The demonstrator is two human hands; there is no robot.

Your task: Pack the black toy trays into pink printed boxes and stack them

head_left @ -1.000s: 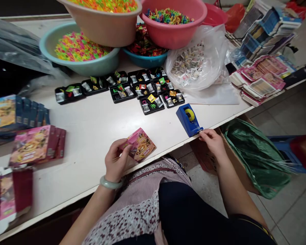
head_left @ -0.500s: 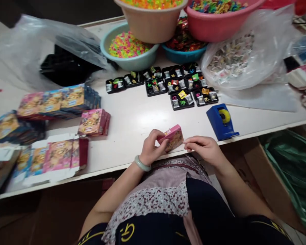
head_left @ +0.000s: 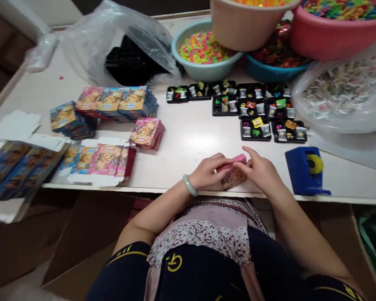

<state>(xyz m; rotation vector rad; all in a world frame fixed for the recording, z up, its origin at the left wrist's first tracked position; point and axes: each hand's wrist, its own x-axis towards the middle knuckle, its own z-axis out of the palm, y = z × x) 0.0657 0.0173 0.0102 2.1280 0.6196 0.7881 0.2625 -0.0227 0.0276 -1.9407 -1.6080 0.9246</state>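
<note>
Both of my hands hold one small pink printed box (head_left: 233,172) at the near edge of the white table (head_left: 188,138). My left hand (head_left: 208,172), with a pale green bangle on the wrist, grips its left end. My right hand (head_left: 260,173) presses on its right end and top. A blue tape dispenser (head_left: 305,171) with a yellow roll stands just right of my right hand. Several black trays (head_left: 256,110) filled with small wrapped items lie behind the box.
Stacks of pink boxes (head_left: 147,133) and blue boxes (head_left: 119,102) and flat unfolded cartons (head_left: 94,161) lie at left. Basins of coloured pieces (head_left: 203,52) and a clear bag of wrapped sweets (head_left: 344,92) fill the back. A clear bag over black trays (head_left: 128,54) sits back left.
My right hand left the tape dispenser and came over to the pink box, now pressing on it together with the left hand. The view swung to the left.
</note>
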